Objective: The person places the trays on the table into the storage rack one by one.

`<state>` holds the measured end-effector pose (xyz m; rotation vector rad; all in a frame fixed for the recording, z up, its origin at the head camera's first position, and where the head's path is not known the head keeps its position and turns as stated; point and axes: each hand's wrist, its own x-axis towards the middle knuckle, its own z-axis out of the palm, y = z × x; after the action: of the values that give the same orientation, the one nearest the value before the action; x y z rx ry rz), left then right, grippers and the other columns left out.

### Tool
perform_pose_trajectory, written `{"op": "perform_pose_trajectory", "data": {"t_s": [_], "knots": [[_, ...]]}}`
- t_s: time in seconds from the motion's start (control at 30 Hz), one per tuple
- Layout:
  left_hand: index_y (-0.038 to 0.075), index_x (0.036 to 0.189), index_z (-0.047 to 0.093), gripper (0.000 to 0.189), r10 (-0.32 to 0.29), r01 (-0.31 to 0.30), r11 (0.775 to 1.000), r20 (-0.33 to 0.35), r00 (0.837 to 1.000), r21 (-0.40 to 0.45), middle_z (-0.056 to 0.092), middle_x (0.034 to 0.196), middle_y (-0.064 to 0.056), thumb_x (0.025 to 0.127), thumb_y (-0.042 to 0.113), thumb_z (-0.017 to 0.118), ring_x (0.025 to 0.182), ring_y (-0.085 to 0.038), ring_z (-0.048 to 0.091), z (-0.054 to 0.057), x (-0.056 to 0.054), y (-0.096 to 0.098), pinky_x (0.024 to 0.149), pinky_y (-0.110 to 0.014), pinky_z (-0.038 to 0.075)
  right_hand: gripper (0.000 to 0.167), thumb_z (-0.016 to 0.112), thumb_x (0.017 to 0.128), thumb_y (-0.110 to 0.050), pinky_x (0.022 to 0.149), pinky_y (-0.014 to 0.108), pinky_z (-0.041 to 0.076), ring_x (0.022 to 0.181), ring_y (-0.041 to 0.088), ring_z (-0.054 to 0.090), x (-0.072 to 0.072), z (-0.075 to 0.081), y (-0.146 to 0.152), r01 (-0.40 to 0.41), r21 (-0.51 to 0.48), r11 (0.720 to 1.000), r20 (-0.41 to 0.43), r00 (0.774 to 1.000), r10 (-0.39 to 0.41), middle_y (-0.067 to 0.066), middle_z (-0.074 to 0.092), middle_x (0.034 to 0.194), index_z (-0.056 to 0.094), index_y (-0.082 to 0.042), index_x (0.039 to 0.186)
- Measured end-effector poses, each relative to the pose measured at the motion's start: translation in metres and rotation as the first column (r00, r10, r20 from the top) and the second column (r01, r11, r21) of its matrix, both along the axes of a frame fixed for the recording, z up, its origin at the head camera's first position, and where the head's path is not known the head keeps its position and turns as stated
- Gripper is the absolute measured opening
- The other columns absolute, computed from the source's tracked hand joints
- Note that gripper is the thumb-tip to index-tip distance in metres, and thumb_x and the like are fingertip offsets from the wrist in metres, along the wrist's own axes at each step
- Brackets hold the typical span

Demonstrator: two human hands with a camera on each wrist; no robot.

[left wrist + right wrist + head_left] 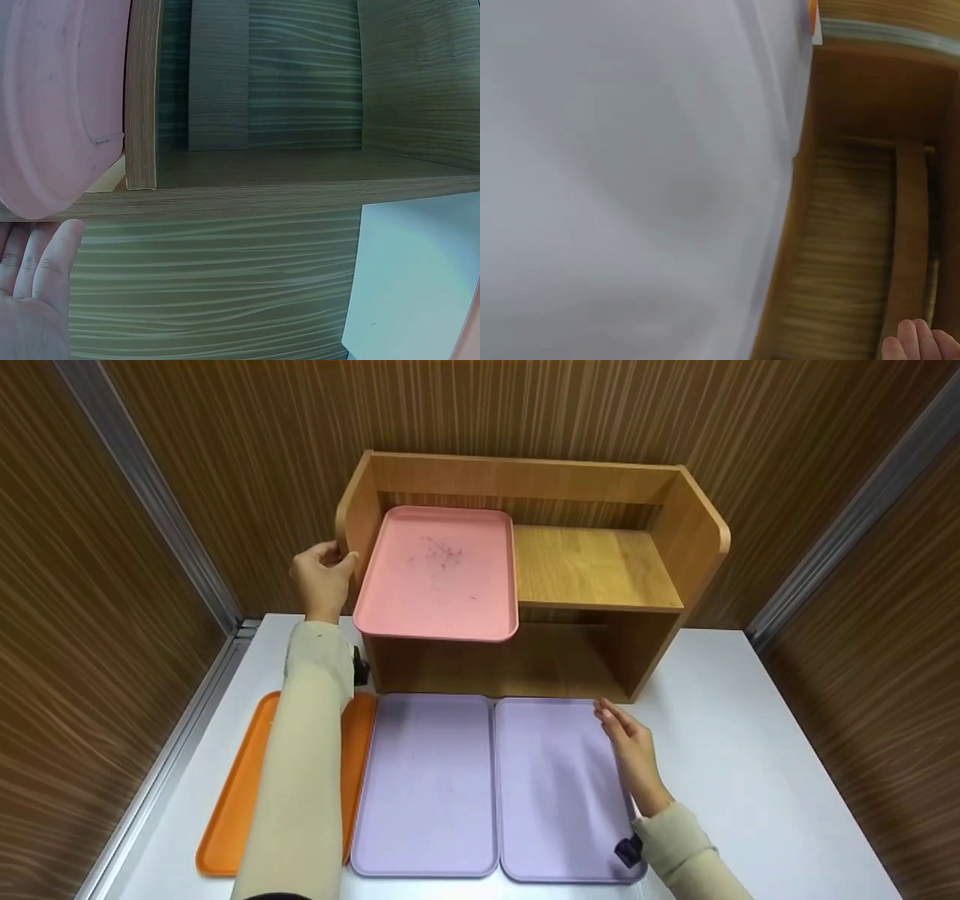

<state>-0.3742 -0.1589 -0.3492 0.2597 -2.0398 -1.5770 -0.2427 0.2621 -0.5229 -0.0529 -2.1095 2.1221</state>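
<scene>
Left hand point(322, 577) up at centre-left of the head view, fingers loosely curled against the outer left wall of the wooden shelf point(600, 566), gripping nothing visible. Pink tray point(439, 574) lying on the shelf's left half, front edge jutting past the board. Right hand point(634, 754) lower right, fingers relaxed and straight, hovering over the right purple tray point(559, 787). Second purple tray point(427, 784) alongside, touching. Orange tray point(232, 802) at lower left, partly under the sleeve.

The wooden shelf point(600, 562) blocks twelve o'clock; its right half and lower bay lie open. The pink tray point(439, 574) fills its left. Bare surface point(750, 750) at three o'clock gives passage.
</scene>
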Motion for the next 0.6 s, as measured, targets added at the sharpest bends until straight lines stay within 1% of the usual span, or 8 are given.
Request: {"op": "perform_pose_trajectory", "data": {"t_s": [0.13,0.2,0.33,0.37,0.4,0.5,0.57,0.6], "knots": [[0.0,0.102,0.071,0.022,0.019,-0.019,1.0,-0.026,0.999,-0.023,0.069,0.096,-0.015,0.082,0.01,0.07,0.083,-0.016,0.061,-0.001,-0.002,0.0,0.073,-0.024,0.048,0.043,0.049,0.098,-0.014,0.094,0.017,0.041,0.108,0.003,0.056,0.008,-0.008,0.01,0.041,0.027,0.999,0.027,0.999,-0.042,0.028,0.048,0.133,0.045,0.013,0.132],[-0.002,0.101,0.071,0.022,0.021,-0.022,0.999,-0.038,0.999,-0.025,0.069,0.096,-0.015,0.082,0.009,0.07,0.082,-0.015,0.061,-0.001,-0.002,0.0,0.073,-0.022,0.048,0.042,0.049,0.098,-0.015,0.094,0.016,0.04,0.106,-0.001,0.056,0.011,-0.012,0.015,0.067,0.067,0.996,0.049,0.996,-0.07,0.027,0.049,0.132,0.046,0.011,0.131],[-0.002,0.102,0.071,0.023,0.02,-0.021,0.999,-0.029,0.999,-0.027,0.069,0.096,-0.015,0.082,0.01,0.07,0.083,-0.015,0.06,0.0,-0.002,0.0,0.073,-0.022,0.047,0.044,0.051,0.098,-0.02,0.094,0.013,0.036,0.106,-0.007,0.051,0.017,-0.019,0.023,0.094,0.134,0.987,0.11,0.988,-0.109,0.021,0.05,0.134,0.048,0.006,0.133],[-0.001,0.102,0.071,0.023,0.022,-0.023,0.999,-0.024,0.999,-0.028,0.069,0.096,-0.014,0.082,0.01,0.07,0.083,-0.014,0.06,0.0,-0.002,0.0,0.073,-0.022,0.047,0.045,0.051,0.098,-0.022,0.094,0.012,0.035,0.11,-0.004,0.05,0.019,-0.021,0.024,0.093,0.151,0.984,0.131,0.985,-0.113,0.02,0.049,0.136,0.047,0.005,0.134],[-0.001,0.103,0.071,0.023,0.023,-0.024,0.999,-0.016,1.0,-0.032,0.069,0.096,-0.014,0.083,0.011,0.07,0.084,-0.014,0.06,0.0,-0.002,0.0,0.074,-0.022,0.047,0.045,0.052,0.098,-0.022,0.094,0.012,0.035,0.11,-0.005,0.049,0.021,-0.023,0.025,0.095,0.163,0.982,0.146,0.982,-0.12,0.019,0.049,0.136,0.048,0.004,0.134],[-0.001,0.102,0.071,0.023,0.026,-0.027,0.999,-0.018,1.0,-0.035,0.069,0.096,-0.014,0.082,0.011,0.07,0.083,-0.014,0.06,-0.001,-0.003,0.0,0.073,-0.022,0.047,0.046,0.052,0.097,-0.022,0.091,0.009,0.034,0.123,0.009,0.046,0.028,-0.03,0.026,0.102,0.19,0.977,0.184,0.973,-0.137,0.019,0.047,0.138,0.047,0.005,0.134],[-0.001,0.102,0.071,0.023,0.027,-0.027,0.999,-0.021,0.999,-0.039,0.069,0.096,-0.014,0.082,0.011,0.07,0.083,-0.014,0.061,0.0,-0.003,0.0,0.073,-0.022,0.047,0.047,0.051,0.098,-0.022,0.091,0.009,0.033,0.129,0.018,0.04,0.033,-0.034,0.028,0.101,0.2,0.974,0.206,0.968,-0.143,0.02,0.045,0.14,0.045,0.005,0.135],[-0.001,0.102,0.071,0.023,0.025,-0.026,0.999,-0.021,0.999,-0.039,0.069,0.097,-0.014,0.082,0.011,0.07,0.083,-0.014,0.061,0.0,-0.002,0.0,0.073,-0.022,0.047,0.047,0.051,0.098,-0.022,0.093,0.01,0.033,0.13,0.019,0.04,0.035,-0.036,0.029,0.101,0.201,0.974,0.214,0.966,-0.144,0.02,0.044,0.14,0.044,0.006,0.136]]}}
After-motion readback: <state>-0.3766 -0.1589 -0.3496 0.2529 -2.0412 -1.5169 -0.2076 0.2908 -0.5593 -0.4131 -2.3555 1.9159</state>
